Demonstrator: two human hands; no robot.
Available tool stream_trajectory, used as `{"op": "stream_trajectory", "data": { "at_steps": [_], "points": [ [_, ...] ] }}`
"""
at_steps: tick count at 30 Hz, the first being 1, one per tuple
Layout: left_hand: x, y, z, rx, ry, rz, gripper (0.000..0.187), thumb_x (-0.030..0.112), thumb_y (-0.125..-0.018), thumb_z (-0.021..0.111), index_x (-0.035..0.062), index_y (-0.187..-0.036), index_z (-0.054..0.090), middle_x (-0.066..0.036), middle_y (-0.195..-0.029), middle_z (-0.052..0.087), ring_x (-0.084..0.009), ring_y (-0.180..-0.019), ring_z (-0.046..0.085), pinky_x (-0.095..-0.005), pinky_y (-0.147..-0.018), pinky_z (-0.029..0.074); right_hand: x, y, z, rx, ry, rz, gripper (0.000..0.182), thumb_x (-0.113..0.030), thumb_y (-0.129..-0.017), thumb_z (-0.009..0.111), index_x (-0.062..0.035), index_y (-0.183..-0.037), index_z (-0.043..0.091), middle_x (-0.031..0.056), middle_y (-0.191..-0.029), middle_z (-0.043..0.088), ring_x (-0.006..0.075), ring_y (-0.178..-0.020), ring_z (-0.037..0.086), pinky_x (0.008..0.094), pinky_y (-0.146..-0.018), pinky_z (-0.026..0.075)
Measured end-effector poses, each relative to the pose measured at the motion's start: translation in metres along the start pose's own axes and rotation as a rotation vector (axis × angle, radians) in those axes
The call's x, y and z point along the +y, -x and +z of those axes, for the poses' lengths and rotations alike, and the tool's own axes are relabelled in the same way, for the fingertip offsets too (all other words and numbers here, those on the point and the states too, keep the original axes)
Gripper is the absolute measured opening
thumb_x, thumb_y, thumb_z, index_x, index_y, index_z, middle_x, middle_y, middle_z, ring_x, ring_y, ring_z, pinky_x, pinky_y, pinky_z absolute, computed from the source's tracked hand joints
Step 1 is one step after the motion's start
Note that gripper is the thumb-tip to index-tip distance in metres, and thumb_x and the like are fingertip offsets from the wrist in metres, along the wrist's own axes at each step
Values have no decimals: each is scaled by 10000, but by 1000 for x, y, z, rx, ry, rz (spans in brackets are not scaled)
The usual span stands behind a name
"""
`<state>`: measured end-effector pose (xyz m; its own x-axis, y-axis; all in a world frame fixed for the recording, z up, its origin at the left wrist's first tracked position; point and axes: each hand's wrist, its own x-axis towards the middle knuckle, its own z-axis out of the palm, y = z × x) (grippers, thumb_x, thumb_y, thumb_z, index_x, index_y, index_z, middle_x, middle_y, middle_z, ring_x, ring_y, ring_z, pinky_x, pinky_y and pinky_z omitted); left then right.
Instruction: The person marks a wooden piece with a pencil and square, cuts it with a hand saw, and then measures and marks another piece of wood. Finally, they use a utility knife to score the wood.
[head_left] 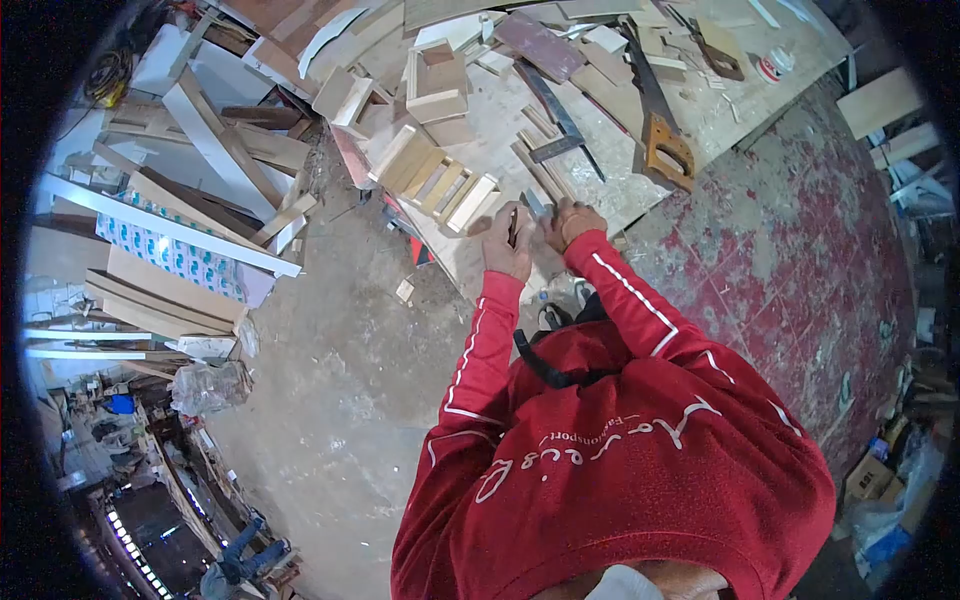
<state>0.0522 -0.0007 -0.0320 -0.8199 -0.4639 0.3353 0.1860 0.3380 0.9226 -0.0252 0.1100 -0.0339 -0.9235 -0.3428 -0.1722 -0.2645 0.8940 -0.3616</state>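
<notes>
My left hand (508, 246) is closed around a thin, dark brown pencil-like stick (514, 226) at the near edge of the workbench (622, 200). Just to its right, my right hand (574, 222) bends its fingers down over a flat, grey, blade-like piece (533, 204), whose kind I cannot make out. Beyond the right hand lie narrow wood strips (538, 168). A small slatted wooden frame (437, 182) rests on the bench left of my left hand. Farther up is a dark metal square (556, 118).
A handsaw (660, 130) with an orange handle lies at the bench's right, near another saw (716, 58) and a white tub (775, 66). Box-like wooden pieces (437, 82) stand at the back left. Stacked boards (190, 220) lean left of the floor. A person (240, 565) is at lower left.
</notes>
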Motion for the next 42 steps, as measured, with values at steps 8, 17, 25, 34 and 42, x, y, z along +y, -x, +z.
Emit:
{"op": "stream_trajectory", "data": {
  "at_steps": [8,17,25,34,42],
  "points": [
    [39,-18,13,153,-181,-179,308,131,-831,600,-11,-1102,561,-182,-968,609,-240,-890,593,-317,-817,457,29,-124,0,-71,-394,382,584,-472,-735,538,63,-955,612,302,-1036,589,378,-1003,586,418,-865,461],
    [49,-16,26,197,118,-428,242,150,-857,598,-13,-1035,574,-38,-828,547,-126,-694,562,-243,-572,463,-1,-140,-7,4,-713,757,579,-420,-635,739,45,-964,633,226,-1011,632,321,-974,612,353,-862,464],
    [7,-9,26,238,91,-489,246,158,-879,572,2,-1068,586,-28,-823,569,-119,-698,586,-246,-561,480,29,-151,56,248,-1378,420,263,-300,-751,680,-97,-703,520,38,-565,509,137,-433,440,308,-362,363],
    [19,-43,45,217,-46,-235,209,136,-834,625,-19,-973,644,-84,-855,653,-141,-806,585,-275,-743,460,76,-81,-26,218,-1420,165,144,-157,-808,631,-59,-912,621,26,-772,609,121,-636,563,282,-541,465],
    [37,-68,84,-109,107,-323,231,143,-853,588,-19,-1010,639,-36,-868,655,-97,-788,565,-252,-727,461,78,-35,-82,36,-1163,-180,178,-163,-788,663,-3,-862,639,8,-699,585,84,-648,495,252,-602,418]
  ]
}}
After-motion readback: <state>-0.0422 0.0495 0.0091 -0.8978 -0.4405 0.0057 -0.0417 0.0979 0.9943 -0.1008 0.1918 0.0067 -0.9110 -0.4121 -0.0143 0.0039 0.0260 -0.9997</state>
